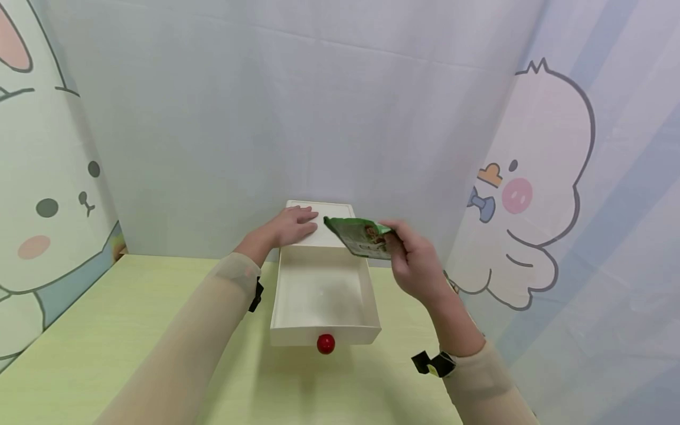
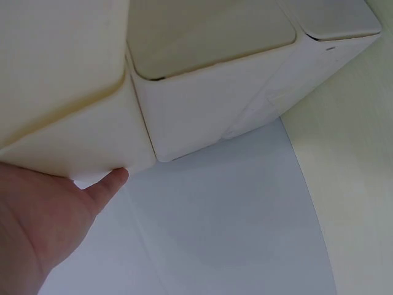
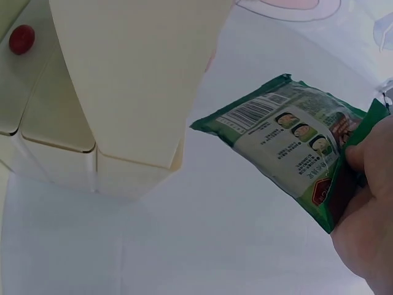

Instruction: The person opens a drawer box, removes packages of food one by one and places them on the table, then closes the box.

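Lies flat with the left hand point(image 1: 294, 226), fingers spread and palm down, on the top of the white cabinet point(image 1: 334, 211), probably to brace it. Pinches with the right hand point(image 1: 417, 260) a green packet point(image 1: 363, 237), thumb and fingers closed on one end only, which leaves the rest jutting out toward the left hand, likely for a light hold that covers little of the pouch. Hangs tilted in the air beside the left hand, touching nothing except the right one. Shows a barcode on its printed face in the right wrist view. Juts out, below and between the hands on the body's side, as a drawer point(image 1: 324, 286), presumably pulled forward for reach from above. Bears a red knob point(image 1: 326, 344) mid-front, nearer the body than either hand. Stands, lower than both hands, on a pale desk point(image 1: 159, 301).
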The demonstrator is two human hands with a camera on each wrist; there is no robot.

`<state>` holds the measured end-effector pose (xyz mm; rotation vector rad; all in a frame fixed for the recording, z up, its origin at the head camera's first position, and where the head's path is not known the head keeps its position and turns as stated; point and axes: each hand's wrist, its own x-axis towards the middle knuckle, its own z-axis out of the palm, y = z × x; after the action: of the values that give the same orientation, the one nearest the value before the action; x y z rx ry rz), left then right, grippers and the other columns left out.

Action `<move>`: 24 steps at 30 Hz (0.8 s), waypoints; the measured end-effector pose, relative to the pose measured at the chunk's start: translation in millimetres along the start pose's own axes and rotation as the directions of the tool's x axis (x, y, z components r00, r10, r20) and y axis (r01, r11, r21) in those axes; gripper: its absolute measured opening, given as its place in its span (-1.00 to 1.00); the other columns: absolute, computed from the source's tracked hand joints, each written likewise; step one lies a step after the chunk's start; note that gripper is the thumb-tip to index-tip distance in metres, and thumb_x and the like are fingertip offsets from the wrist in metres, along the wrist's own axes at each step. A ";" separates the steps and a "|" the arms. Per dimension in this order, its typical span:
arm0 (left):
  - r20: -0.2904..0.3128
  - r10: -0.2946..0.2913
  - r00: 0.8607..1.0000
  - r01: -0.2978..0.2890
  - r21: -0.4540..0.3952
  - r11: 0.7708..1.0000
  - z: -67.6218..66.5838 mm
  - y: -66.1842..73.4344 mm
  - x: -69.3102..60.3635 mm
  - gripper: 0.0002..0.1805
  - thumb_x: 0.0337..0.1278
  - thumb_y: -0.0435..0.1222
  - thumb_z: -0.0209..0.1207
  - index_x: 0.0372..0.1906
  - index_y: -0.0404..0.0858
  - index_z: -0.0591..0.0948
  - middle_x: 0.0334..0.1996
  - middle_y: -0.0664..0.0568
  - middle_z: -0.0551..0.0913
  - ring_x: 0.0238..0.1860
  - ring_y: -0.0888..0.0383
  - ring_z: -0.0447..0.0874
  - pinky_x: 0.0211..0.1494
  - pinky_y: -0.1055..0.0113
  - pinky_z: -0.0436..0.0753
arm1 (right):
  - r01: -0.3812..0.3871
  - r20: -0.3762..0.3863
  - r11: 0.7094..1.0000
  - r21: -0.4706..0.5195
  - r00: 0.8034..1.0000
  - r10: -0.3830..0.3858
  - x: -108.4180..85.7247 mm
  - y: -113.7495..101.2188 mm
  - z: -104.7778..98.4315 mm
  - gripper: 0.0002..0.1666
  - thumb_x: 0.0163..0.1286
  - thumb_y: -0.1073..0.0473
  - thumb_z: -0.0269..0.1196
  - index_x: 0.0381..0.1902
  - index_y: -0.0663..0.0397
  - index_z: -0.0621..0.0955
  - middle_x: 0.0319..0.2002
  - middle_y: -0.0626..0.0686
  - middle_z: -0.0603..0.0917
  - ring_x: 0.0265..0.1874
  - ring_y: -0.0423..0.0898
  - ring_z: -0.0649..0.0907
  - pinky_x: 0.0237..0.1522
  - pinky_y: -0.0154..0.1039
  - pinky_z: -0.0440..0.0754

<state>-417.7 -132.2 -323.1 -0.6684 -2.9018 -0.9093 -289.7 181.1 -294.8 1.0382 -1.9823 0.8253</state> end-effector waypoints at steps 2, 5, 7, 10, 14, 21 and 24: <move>-0.002 -0.002 1.000 0.002 0.008 1.000 -0.3 -0.7 0.4 -0.30 0.72 0.05 -0.12 0.74 -0.14 0.30 0.80 -0.11 0.10 0.83 -0.26 -0.18 0.84 -0.27 -0.12 | -0.021 -0.053 1.000 0.003 0.998 0.021 0.4 5.0 -2.5 -0.69 0.59 0.55 0.15 0.14 0.30 0.69 -0.16 0.23 0.82 -0.36 0.04 0.74 -0.33 -0.22 0.71; 0.000 -0.006 1.000 0.006 0.012 1.000 -0.8 -0.5 0.1 -0.30 0.72 0.05 -0.11 0.74 -0.13 0.30 0.81 -0.11 0.11 0.83 -0.25 -0.18 0.84 -0.27 -0.12 | -0.069 -0.108 0.998 -0.004 0.992 0.068 -0.3 12.7 -5.4 -0.71 0.60 0.52 0.15 0.14 0.32 0.69 -0.19 0.24 0.81 -0.40 0.02 0.70 -0.32 -0.36 0.63; 0.003 -0.014 1.000 0.014 0.003 1.000 -1.2 0.4 -0.9 -0.30 0.72 0.05 -0.11 0.74 -0.12 0.30 0.81 -0.09 0.11 0.84 -0.23 -0.18 0.84 -0.27 -0.12 | -0.105 -0.132 0.995 0.002 0.986 0.104 -1.2 18.0 -6.7 -0.71 0.61 0.52 0.14 0.14 0.32 0.70 -0.20 0.25 0.81 -0.42 -0.01 0.65 -0.31 -0.43 0.56; 0.005 -0.018 1.000 0.018 -0.004 1.000 -1.6 1.9 -3.0 -0.31 0.72 0.05 -0.10 0.74 -0.11 0.31 0.81 -0.09 0.10 0.84 -0.22 -0.19 0.84 -0.27 -0.12 | -0.160 -0.155 0.987 0.008 0.975 0.159 -3.4 26.7 -7.8 -0.70 0.63 0.50 0.13 0.16 0.32 0.69 -0.20 0.27 0.80 -0.42 -0.03 0.60 -0.30 -0.49 0.51; 0.006 -0.015 1.000 0.015 -0.006 1.000 -1.7 2.7 -4.8 -0.31 0.73 0.05 -0.10 0.74 -0.11 0.30 0.81 -0.09 0.10 0.84 -0.21 -0.19 0.84 -0.25 -0.11 | -0.235 -0.166 0.972 0.017 0.958 0.235 -8.2 38.4 -7.3 -0.69 0.64 0.49 0.11 0.19 0.31 0.69 -0.14 0.31 0.80 -0.35 0.07 0.66 -0.25 -0.55 0.51; 0.001 0.006 1.000 -0.006 -0.001 1.000 -2.4 2.9 -4.1 -0.31 0.73 0.03 -0.12 0.74 -0.15 0.29 0.80 -0.13 0.10 0.83 -0.24 -0.18 0.84 -0.26 -0.11 | -0.348 -0.186 0.937 -0.018 0.922 0.339 -20.7 63.2 -1.7 -0.68 0.66 0.46 0.08 0.21 0.32 0.66 0.00 0.34 0.81 -0.14 0.27 0.82 -0.15 -0.48 0.63; 0.001 0.004 1.000 -0.004 -0.005 1.000 -2.2 2.2 -3.3 -0.31 0.73 0.04 -0.12 0.74 -0.15 0.30 0.80 -0.11 0.11 0.83 -0.23 -0.18 0.84 -0.25 -0.10 | -0.373 -0.198 0.927 -0.042 0.912 0.358 -27.1 75.8 2.0 -0.68 0.64 0.47 0.07 0.19 0.33 0.66 0.00 0.35 0.81 -0.15 0.29 0.81 -0.18 -0.17 0.73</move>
<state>-414.0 -133.0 -320.6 -0.6745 -2.8989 -0.9160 -344.9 225.3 -333.3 0.5237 -2.0559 0.9930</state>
